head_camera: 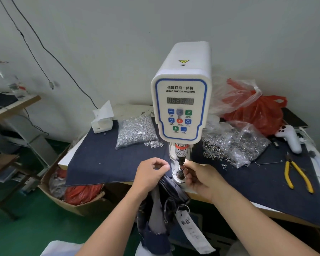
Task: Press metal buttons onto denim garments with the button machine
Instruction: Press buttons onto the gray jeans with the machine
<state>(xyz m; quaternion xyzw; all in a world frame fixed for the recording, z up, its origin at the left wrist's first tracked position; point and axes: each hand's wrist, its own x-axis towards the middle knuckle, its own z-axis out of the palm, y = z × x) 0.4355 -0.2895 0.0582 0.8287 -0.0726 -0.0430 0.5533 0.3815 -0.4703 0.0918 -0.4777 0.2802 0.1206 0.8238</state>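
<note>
The white servo button machine (181, 100) stands at the middle of the table, its press head (181, 159) above a round lower die (179, 174). My left hand (151, 172) pinches the edge of a dark denim garment (161, 215) just left of the die; the garment hangs off the table front with a white tag (190, 231). My right hand (199, 180) sits right of the die with fingertips pinched at the die, apparently on a small metal button, which is too small to see clearly.
A bag of silver buttons (137, 132) lies left of the machine, a bag of ring parts (235, 145) to its right. Yellow-handled pliers (297, 174), a white handheld device (290, 137) and red plastic bags (257, 109) sit right. A cardboard box (67, 198) stands on the floor.
</note>
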